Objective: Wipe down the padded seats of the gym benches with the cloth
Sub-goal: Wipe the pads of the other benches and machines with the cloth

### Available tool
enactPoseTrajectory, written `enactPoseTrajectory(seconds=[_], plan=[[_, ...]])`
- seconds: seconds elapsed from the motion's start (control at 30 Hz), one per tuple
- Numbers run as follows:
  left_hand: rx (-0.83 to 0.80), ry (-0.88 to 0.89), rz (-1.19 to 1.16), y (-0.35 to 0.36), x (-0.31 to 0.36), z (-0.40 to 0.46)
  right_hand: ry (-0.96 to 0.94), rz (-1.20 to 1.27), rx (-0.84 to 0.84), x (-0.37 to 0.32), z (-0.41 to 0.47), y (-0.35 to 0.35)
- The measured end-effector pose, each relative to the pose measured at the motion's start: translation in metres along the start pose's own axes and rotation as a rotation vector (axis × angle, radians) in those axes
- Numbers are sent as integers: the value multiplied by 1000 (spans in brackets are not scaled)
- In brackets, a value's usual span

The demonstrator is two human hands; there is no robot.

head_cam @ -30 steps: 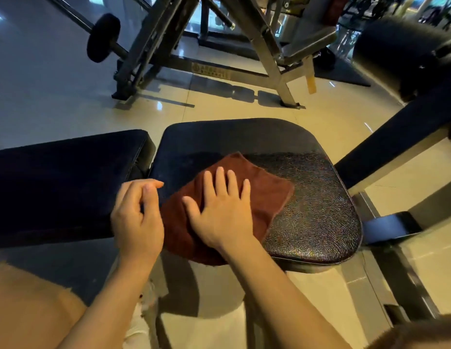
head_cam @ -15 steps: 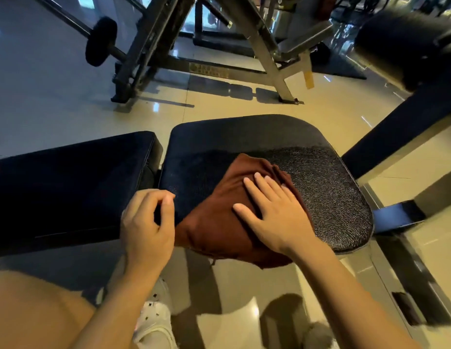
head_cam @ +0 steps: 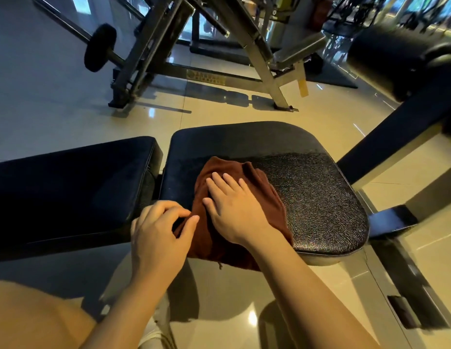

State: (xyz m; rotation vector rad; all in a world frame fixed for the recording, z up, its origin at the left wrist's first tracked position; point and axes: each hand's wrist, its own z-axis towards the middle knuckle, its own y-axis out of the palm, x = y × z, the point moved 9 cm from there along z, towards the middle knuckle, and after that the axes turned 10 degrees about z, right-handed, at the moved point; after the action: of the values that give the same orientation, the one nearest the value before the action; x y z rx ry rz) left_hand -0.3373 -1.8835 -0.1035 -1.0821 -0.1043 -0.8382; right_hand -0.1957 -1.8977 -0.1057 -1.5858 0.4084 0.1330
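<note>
1. Right hand (head_cam: 234, 207) lies flat on the cloth (head_cam: 244, 215), with its fingers straight and close together. It presses the cloth down on the seat (head_cam: 307, 197).
2. Left hand (head_cam: 156, 235) is just left of the cloth. Its fingers are curled, and its thumb and first finger touch the cloth's left edge. I cannot tell if they pinch it.
3. The cloth is dark red-brown and bunched up. It lies on the near left part of the seat, and its near edge hangs over the seat's front rim.
4. The seat is black and padded. Its right part, beside the cloth, looks shiny and bumpy. Its far part looks smooth and dark.
5. A long black pad (head_cam: 68, 190) sits just left of the seat, with a thin gap between them.
6. A dark bar (head_cam: 395, 142) goes up and away from the seat's right side, toward a big round black roller (head_cam: 390, 59).
7. Far behind the seat stands a metal frame (head_cam: 244, 46) on the shiny tile floor (head_cam: 43, 96). A bar with a black weight disc (head_cam: 99, 47) sticks out to the left of the frame.
8. A bare knee (head_cam: 30, 316) shows at the near left, below the long pad.
</note>
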Motion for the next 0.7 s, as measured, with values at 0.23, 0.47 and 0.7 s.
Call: enactPoseTrajectory(seconds=[0.23, 0.47, 0.7], plan=[[-52, -192, -86, -12, -30, 1, -99, 160, -31, -26, 17, -1], [-132, -253, -139, -5, -27, -5, -92, 115, 34, -6, 64, -39], [-56, -188, -65, -21, -29, 6, -133, -5, 158, -6, 68, -57]])
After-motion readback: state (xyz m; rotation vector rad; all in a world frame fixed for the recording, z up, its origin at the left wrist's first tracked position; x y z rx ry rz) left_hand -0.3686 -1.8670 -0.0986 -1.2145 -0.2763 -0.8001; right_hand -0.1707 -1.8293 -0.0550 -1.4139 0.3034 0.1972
